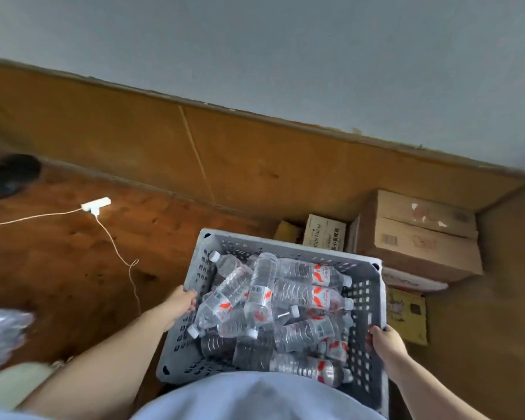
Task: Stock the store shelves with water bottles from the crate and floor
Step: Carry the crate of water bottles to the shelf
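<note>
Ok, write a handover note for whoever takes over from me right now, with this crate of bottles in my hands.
Left grip holds the left rim of the grey crate; right grip holds its right rim.
The crate is held in front of the body, full of loose water bottles lying jumbled.
A blurred wrapped pack, probably more bottles, lies on the floor at left.
Done: nothing visibly shelved; no shelves in view.
Left: carry the crate to the shelves, stock the bottles, then fetch those on the floor. Mind the white power strip and its cord.
</note>
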### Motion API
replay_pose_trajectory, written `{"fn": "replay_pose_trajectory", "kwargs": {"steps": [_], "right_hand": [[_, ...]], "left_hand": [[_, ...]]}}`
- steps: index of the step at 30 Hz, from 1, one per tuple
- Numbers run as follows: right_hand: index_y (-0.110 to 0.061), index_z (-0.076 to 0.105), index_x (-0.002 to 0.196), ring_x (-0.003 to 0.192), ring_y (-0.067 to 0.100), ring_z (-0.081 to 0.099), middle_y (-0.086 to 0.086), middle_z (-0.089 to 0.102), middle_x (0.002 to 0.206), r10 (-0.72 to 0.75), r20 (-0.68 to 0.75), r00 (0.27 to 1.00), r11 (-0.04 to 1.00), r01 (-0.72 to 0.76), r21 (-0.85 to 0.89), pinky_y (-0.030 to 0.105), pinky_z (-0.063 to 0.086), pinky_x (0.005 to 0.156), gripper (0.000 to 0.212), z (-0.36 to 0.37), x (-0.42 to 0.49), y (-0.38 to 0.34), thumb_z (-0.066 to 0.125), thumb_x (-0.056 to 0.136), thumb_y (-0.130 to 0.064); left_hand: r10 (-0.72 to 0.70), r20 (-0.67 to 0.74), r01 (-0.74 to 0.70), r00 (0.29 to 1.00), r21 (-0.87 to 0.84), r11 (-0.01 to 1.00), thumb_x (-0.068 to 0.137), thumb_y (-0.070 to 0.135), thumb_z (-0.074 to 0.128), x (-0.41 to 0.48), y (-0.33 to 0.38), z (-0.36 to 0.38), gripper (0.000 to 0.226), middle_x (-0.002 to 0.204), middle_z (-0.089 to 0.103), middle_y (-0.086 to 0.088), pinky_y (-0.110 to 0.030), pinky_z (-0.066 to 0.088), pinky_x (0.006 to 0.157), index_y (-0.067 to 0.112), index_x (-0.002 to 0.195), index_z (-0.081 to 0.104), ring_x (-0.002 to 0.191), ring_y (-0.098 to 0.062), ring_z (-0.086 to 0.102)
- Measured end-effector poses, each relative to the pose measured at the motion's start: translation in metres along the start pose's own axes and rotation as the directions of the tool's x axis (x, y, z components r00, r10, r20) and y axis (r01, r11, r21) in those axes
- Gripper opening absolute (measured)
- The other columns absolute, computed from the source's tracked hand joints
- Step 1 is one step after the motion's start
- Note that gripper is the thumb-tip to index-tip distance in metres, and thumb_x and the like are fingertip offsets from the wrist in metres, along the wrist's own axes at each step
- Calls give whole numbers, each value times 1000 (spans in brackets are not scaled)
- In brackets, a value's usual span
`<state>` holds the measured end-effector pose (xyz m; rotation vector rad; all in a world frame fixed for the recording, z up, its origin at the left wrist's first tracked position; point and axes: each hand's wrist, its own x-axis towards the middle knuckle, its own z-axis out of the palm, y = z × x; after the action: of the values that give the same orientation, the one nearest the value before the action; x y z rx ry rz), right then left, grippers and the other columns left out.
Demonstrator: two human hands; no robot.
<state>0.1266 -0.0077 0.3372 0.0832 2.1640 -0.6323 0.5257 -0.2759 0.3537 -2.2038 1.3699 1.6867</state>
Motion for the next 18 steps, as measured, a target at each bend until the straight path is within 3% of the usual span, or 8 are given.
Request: {"fn": "replay_pose_trajectory", "kwargs": {"steps": [3, 10, 18], "right_hand": [[4, 59, 94, 59, 26, 54, 10, 59, 60, -23, 47, 999, 994, 28, -105, 39, 41, 63, 19, 51, 9, -43, 53, 99, -13], [-7, 55, 75, 58, 24, 48, 9, 54, 56, -72, 42, 997, 961, 81, -264, 38, 35, 61, 23, 168, -29, -169, 51, 98, -8], [-3, 64, 93, 58, 23, 49, 9, 57, 62, -257, 168, 952, 850, 305, -429, 35, 38, 59, 19, 280, -57, -335, 49, 100, -13]], "left_hand": [[-56, -25, 53, 998, -85, 995, 105, 12, 48, 18, -19, -46, 10, 78, 55, -7, -26, 43, 63, 9, 98, 54, 67, -17, 49], [-119, -53, 106, 991, -212, 972, 104, 11, 49, 89, -25, -168, 10, 77, 57, -8, -27, 42, 61, 6, 99, 56, 65, -18, 50], [-188, -172, 116, 967, -358, 927, 101, 10, 56, 136, -28, -279, 33, 60, 58, -10, -31, 41, 59, 4, 69, 59, 56, -22, 51]]}}
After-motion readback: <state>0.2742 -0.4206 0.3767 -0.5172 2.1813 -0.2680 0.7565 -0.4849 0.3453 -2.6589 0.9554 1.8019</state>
